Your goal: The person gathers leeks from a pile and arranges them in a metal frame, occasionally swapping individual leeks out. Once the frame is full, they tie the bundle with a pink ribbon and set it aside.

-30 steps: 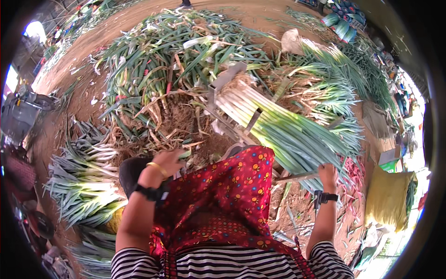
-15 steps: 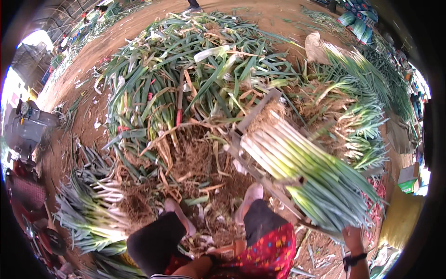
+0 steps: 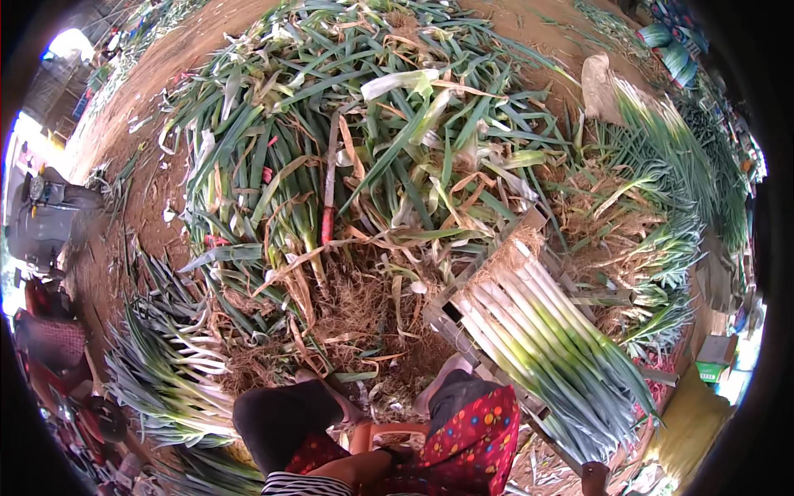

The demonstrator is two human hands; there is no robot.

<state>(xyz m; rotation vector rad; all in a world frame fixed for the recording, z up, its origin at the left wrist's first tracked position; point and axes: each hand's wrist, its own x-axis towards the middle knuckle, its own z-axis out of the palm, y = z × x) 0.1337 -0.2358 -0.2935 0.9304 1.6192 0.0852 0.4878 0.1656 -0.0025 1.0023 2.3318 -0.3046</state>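
Right hand (image 3: pixel 594 477), its grip impossible to tell, lies near the stacked leeks (image 3: pixel 538 347): probably heavy, best grasped by the firm white stalks.

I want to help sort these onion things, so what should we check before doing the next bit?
1. Trimmed leeks lie side by side on the wooden rack: ok.
2. Their white ends all point the same way, up and left: ok.
3. Left hand free: cannot tell. Only the left forearm shows, and the hand is hidden by the red dotted apron.
4. Right hand free: cannot tell. Only the right wrist shows, at the lower edge beside the rack.
5. Big untrimmed pile lies straight ahead, past the knees: ok.
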